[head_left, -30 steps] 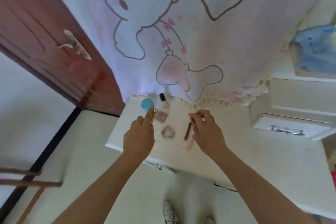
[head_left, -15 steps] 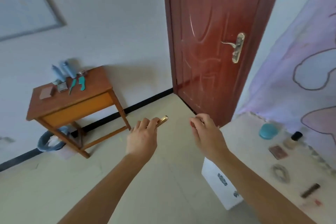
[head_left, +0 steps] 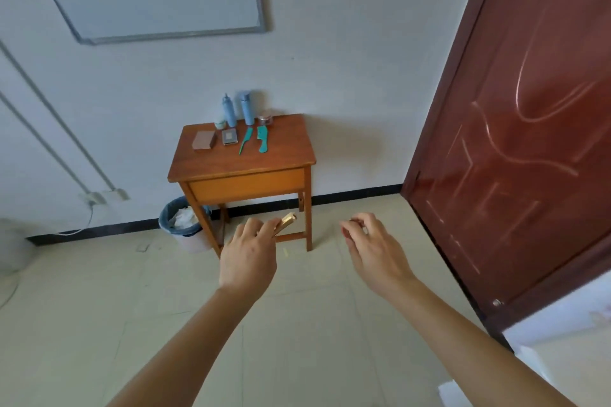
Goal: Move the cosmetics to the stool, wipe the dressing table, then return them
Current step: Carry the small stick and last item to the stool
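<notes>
- Cosmetics sit partly moved: several already lie on the far stool, so I judge the carrying stage under way, with wiping and returning not yet done.
- Far left on the floor, beside the stool's left legs, stands one bin with a blue liner.
- On the stool's far edge, left to right: one brown block, one small pale jar, two blue bottles standing upright, one grey compact, two teal combs lying side by side, and one clear-lidded jar.
- Left hand hangs near, over the floor, fingers closed round one gold tube, whose tip pokes out toward the stool.
- Right hand is just beside it, fingertips pinched together; something small may be in the pinch, but I cannot tell what.
- Right of the hands stands one red-brown door, closed.
- Near right corner shows a white edge, probably the dressing table; its top is out of view, so what remains there cannot be counted.
</notes>
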Demonstrator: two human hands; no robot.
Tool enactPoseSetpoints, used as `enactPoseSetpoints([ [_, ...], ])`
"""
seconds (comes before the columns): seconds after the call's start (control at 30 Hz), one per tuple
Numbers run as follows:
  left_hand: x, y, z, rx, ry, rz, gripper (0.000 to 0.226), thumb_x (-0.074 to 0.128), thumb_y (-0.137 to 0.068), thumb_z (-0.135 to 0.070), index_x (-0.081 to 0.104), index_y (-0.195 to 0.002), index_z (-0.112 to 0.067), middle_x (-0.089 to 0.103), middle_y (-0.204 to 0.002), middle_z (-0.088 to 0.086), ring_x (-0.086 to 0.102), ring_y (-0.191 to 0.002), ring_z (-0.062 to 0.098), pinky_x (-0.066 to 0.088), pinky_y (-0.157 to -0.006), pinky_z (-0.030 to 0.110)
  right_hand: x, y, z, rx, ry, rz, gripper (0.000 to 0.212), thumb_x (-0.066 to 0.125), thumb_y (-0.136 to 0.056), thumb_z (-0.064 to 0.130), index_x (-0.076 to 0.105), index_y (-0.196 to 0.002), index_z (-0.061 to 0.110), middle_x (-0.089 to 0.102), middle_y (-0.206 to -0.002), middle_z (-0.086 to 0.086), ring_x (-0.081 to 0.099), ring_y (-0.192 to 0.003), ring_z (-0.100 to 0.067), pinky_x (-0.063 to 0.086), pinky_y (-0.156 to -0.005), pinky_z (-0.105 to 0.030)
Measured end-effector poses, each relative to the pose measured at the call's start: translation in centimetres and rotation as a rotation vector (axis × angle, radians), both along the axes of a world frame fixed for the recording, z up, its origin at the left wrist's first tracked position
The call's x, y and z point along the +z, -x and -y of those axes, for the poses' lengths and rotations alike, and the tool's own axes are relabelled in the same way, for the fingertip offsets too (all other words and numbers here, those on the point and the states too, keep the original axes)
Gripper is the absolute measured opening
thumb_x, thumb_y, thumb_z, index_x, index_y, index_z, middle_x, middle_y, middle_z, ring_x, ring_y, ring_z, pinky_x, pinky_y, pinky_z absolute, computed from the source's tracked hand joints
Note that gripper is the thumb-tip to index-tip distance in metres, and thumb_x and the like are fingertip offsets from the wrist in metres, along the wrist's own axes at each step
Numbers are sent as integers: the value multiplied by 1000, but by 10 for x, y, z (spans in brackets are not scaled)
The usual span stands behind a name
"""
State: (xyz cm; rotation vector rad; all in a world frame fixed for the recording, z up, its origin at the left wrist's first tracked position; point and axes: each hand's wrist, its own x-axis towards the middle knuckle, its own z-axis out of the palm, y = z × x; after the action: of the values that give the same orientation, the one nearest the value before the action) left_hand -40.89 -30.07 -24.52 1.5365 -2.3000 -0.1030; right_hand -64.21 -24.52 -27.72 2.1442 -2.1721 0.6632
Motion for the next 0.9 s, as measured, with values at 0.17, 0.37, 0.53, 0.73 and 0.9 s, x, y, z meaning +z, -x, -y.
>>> enactPoseSetpoints([
  [0.17,-17,-24,69,97,-37,-8,35,53,-97,-20,50,-131,-26,56,-107,-4,54,-93,16,52,-75,34,-17,-16,89,85,3,-2,32,62,-95,19,60,-127,17,50,-120,-1,59,-95,-16,53,-66,-22],
  [0.37,-22,-31,195,183,-61,19,35,50,-99,-20,48,-133,-26,56,-112,-1,54,-100,21,52,-70,35,-31,-18,230,151,29,48,34,64,-94,14,60,-128,18,50,-123,-2,59,-97,-18,56,-67,-28],
  [0.53,-8,-23,306,292,-98,-54,36,44,-101,-26,46,-137,-24,55,-120,0,54,-106,20,51,-71,33,-20,-18,352,192,64,92,32,61,-96,17,60,-128,17,52,-122,-4,60,-101,-19,59,-72,-31],
  [0.73,-15,-30,404,361,-154,-166,36,49,-99,-28,48,-135,-21,56,-118,0,58,-96,17,52,-69,30,-22,-34,468,223,4,103,35,62,-95,21,58,-130,21,50,-123,0,59,-103,-14,57,-70,-23],
  [0.9,-55,-50,496,381,-265,-210,39,53,-98,-32,48,-135,-23,57,-117,-4,55,-90,10,46,-71,21,-56,-57,552,248,-92,91,38,58,-97,24,53,-134,24,48,-124,2,57,-107,-12,55,-73,-19],
])
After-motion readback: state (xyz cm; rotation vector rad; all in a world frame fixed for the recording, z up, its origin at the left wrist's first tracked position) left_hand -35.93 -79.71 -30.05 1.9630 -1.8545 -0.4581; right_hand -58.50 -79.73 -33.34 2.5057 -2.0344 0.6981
